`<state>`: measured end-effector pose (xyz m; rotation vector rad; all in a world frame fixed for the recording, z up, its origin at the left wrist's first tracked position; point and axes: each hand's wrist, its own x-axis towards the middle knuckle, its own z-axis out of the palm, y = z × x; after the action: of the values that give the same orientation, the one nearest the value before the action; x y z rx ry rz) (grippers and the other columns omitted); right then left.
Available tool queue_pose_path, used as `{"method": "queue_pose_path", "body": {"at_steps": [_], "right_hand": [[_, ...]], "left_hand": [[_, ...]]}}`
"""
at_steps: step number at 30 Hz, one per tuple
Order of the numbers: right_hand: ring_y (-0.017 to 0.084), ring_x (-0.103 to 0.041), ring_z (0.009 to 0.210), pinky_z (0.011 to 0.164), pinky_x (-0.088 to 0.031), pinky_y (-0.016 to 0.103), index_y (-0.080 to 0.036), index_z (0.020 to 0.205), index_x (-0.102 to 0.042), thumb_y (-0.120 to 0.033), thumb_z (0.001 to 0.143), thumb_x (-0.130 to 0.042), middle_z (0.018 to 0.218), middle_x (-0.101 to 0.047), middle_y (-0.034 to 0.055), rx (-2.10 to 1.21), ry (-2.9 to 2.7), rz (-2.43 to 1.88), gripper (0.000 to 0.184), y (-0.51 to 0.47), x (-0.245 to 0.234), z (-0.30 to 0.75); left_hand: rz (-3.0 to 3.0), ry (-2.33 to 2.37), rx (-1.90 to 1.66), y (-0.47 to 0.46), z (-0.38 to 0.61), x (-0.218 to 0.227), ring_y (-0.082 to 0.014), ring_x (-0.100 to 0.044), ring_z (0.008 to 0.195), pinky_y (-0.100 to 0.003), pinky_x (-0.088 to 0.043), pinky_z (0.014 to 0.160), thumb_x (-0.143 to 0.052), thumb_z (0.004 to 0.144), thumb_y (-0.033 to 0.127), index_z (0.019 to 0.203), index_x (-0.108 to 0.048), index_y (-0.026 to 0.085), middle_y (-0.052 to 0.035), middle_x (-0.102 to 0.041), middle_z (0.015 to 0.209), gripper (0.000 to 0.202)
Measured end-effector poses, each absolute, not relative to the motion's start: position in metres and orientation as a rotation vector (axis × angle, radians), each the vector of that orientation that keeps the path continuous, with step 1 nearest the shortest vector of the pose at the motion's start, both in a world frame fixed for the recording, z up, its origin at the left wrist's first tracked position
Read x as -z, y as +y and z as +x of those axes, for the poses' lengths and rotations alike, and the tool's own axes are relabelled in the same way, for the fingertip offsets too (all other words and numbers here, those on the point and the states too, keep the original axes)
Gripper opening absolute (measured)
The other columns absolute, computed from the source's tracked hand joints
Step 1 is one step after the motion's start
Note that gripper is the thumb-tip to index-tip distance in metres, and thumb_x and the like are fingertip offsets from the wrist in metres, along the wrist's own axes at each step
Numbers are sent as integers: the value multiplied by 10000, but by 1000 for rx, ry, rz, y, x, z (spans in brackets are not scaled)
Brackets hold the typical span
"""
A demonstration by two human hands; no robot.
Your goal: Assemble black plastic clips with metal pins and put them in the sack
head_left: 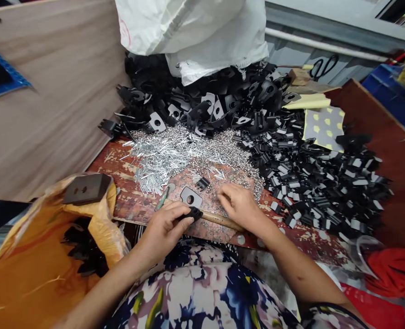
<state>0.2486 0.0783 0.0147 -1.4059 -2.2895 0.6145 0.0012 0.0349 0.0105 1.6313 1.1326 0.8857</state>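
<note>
- Floral-patterned clothing (202,283) is seen nearest the lens, at the edge of a worn red worktop (127,201).
- One black plastic clip (192,213) is pinched between the thumb and fingers of the left hand (168,224); whether it is finished cannot be told.
- Much appears to be left: holed black plates (202,109), heaped brackets (291,157) and loose metal pins (164,155) are spread across the worktop.
- Black parts (86,251) are held in an orange sack (24,283) at left; whether they count as completed pieces cannot be confirmed.
- The right hand (238,205) is poised to the right of the held clip, apart from it, with fingers curled narrowly; whether a pin is gripped there cannot be told.
- A single holed plate (197,197) is laid flat just beyond the clip, with a lone bracket (202,183) farther back, near the right fingertips.
- A wooden handle (219,220) is stretched across the worktop, from beside the clip towards the right wrist.
</note>
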Motion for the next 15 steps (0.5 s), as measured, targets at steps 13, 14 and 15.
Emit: {"method": "queue_pose_path", "body": {"at_steps": [13,14,15], "right_hand": [[99,-551,631,579,-427,227,-220,875,-563,-316,759,-798,721,-622,-65,-1994,-1711,-1101,279,70,-14,234],[115,-576,684,629,-451,251,-221,893,-588,-291,829,-738,759,-643,-46,-1763,-1838,-1157,178,77,-16,240],[134,-591,741,679,-462,276,-220,898,-613,-241,893,-662,796,-659,-22,-1457,-1990,-1240,53,84,-16,246]], "left_hand": [[2038,997,-731,34,15,-30,-206,-441,621,-367,-299,679,-714,832,165,642,-676,257,-18,-592,628,214],[1956,1055,-767,36,11,-29,-206,-420,622,-365,-292,680,-741,820,196,600,-646,257,-11,-563,603,247],[1816,1106,-816,37,8,-28,-205,-402,626,-361,-288,681,-772,799,216,567,-623,254,-5,-539,586,278]]}}
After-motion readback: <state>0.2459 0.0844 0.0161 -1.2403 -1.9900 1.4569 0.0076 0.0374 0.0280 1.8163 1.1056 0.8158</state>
